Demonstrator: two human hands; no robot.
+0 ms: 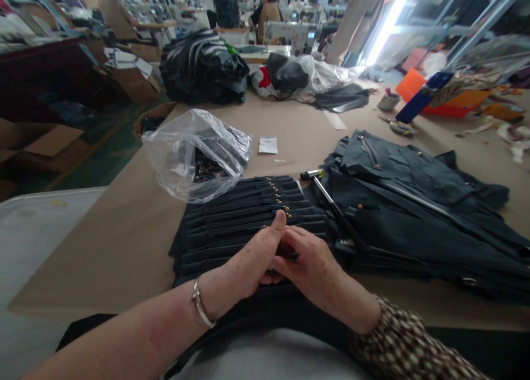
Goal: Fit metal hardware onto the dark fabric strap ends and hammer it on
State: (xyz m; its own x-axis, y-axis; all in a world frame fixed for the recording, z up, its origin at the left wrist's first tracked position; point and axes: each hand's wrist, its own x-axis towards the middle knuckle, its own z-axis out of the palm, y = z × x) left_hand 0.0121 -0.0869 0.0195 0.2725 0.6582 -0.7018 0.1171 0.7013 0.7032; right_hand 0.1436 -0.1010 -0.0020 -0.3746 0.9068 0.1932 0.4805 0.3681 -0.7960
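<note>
My left hand (264, 252) and my right hand (311, 261) meet over a row of dark zippered fabric pieces (232, 217). Fingers of both hands are curled together, the left thumb pointing up. Whatever lies between them is mostly hidden; only a small dark bit shows. The overlapping pieces beneath carry gold zipper pulls (278, 194) along their right part. A hammer (331, 200) with a black grip lies just right of them, leaning on a stack of dark garment panels (414, 203) with zippers.
A clear plastic bag (199, 153) with dark zippered pieces sits at the far left of the row. Behind it are a white paper square (268, 144) and a dark fabric heap (202, 65). An orange tray (459, 101) stands at the right. A person (267, 15) sits in the background.
</note>
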